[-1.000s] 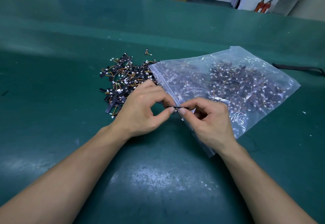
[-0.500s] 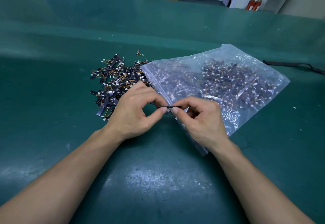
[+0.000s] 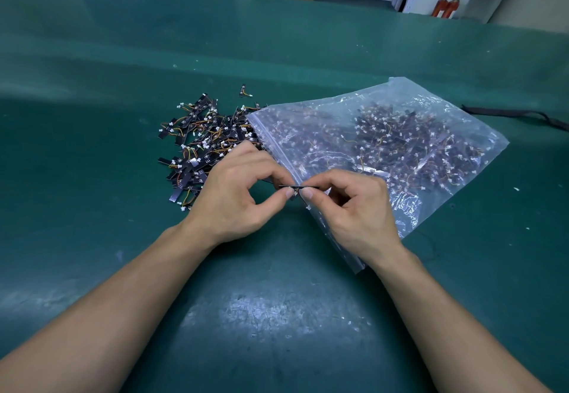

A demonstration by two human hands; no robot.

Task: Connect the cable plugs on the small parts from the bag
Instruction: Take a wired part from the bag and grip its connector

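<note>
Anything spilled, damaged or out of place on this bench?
Nothing alarming. One small black part with a white plug lies apart, just beyond the loose pile of black wired parts beside the clear plastic zip bag. Both hands pinch one thin black part.

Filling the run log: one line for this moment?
left hand: pinching small part | right hand: pinching same part | bag: on table | pile: beside bag

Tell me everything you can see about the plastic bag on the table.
The plastic bag is a clear, crinkled zip-type pouch lying flat on the green table, glossy with light reflections. It holds many small black parts with white plugs and thin orange and yellow wires. Its mouth edge runs diagonally beside the loose pile of parts. The right hand lies over its near edge; whether the mouth is sealed cannot be told.
</note>
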